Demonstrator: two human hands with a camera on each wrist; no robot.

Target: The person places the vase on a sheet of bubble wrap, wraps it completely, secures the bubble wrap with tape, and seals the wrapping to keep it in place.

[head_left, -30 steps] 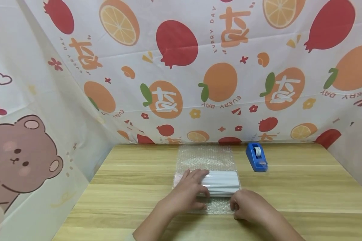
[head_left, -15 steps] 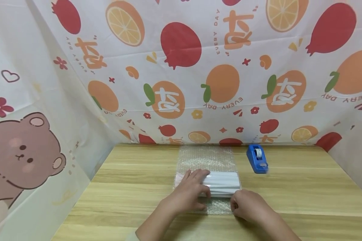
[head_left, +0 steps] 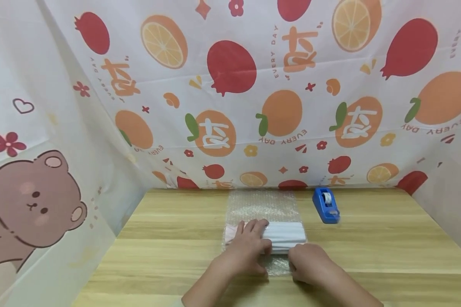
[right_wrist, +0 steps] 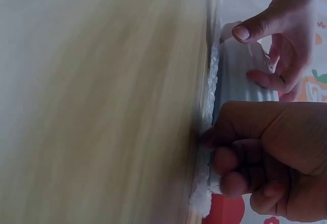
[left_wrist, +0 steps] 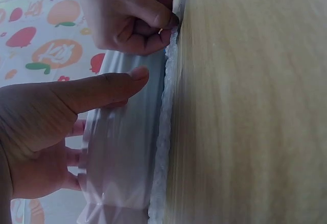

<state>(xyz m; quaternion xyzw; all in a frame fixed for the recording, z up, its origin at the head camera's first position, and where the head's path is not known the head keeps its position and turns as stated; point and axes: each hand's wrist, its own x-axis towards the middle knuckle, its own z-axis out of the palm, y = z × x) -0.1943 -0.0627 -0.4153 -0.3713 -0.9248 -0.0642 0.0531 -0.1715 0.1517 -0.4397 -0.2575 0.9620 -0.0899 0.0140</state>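
Observation:
A sheet of bubble wrap (head_left: 261, 204) lies flat on the wooden table. Across it sits a white, ridged pack in clear plastic (head_left: 286, 234), pinkish at its left end. My left hand (head_left: 247, 247) rests on the pack's left half with its fingers spread; the left wrist view shows the thumb (left_wrist: 110, 88) extended over the pack's near side. At the near right corner, my right hand (head_left: 311, 264) pinches the edge of the bubble wrap (right_wrist: 212, 88), its fingers curled. That pinched corner is partly hidden behind the fingers.
A blue tape dispenser (head_left: 326, 205) with a roll of clear tape stands at the back right of the table (head_left: 169, 243). A fruit-print cloth (head_left: 230, 128) hangs behind the table, and a bear-print cloth (head_left: 34, 204) covers the left side.
The head view has shifted slightly. My right hand has moved a little to the left along the near bubble wrap edge. My left hand stays on the pack.

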